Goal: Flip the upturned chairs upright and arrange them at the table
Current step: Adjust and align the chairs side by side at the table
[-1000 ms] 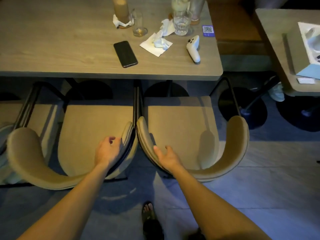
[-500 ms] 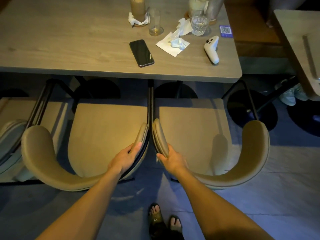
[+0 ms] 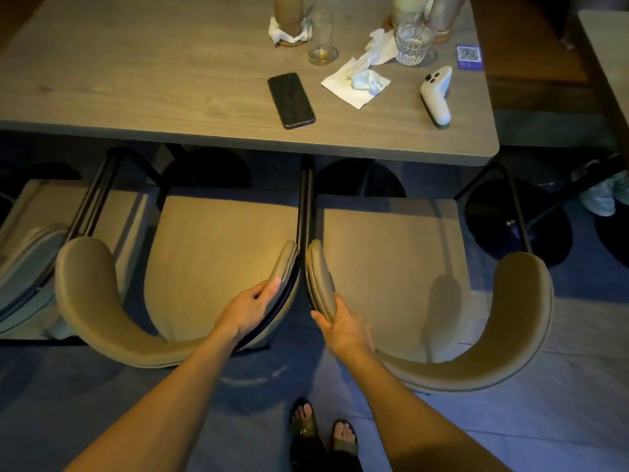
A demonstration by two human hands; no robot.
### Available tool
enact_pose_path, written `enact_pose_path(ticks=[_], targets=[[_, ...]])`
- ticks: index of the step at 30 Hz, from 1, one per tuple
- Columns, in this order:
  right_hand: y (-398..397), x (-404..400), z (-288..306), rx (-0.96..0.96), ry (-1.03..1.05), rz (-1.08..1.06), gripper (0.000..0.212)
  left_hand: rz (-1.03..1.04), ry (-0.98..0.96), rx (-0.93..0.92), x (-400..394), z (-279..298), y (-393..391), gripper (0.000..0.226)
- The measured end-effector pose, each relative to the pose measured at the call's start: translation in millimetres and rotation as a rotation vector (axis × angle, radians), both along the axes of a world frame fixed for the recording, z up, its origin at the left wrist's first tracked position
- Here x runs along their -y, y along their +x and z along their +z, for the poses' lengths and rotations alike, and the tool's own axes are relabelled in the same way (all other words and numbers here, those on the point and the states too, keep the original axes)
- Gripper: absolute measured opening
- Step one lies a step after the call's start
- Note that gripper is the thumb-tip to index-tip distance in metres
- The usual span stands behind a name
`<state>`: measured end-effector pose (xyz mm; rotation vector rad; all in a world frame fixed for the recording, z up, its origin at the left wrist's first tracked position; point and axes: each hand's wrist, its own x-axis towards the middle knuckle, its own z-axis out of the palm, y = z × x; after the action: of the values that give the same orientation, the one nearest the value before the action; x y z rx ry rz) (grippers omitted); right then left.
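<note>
Head view: two upright chairs side by side at the table (image 3: 143, 80).
Left hand (image 3: 246, 310): fingers curled over left chair (image 3: 218, 253) backrest — gripping.
Right hand (image 3: 343, 327): gripping right chair (image 3: 384, 253) backrest.

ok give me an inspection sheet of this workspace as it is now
surface: wooden table, mostly bare on the left
job's things: middle chair and right chair upright, side by side, seats facing the table; a third chair at left, partly cut off
clutter: phone, napkin, glasses, white controller, purple card
grippers: left hand grips the middle chair's backrest; right hand grips the right chair's backrest
cables: nothing seen
surroundings: tiled floor, second table at right
</note>
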<state>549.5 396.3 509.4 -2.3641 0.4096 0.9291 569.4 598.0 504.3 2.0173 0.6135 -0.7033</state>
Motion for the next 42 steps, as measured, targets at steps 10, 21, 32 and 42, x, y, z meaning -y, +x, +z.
enact_pose_path(ticks=[10,21,32,42], targets=[[0,-2,2,0.028,-0.013,-0.006,0.066,-0.021,0.053,-0.014,1,5,-3,0.096],[-1,-4,3,0.053,0.005,-0.017,0.067,-0.083,0.136,-0.008,-8,4,-13,0.099],[5,-3,6,0.030,0.014,-0.006,0.066,-0.157,0.215,-0.032,4,10,-4,0.091],[4,-4,5,0.060,0.026,-0.023,0.067,-0.322,0.415,-0.040,6,20,-11,0.082]])
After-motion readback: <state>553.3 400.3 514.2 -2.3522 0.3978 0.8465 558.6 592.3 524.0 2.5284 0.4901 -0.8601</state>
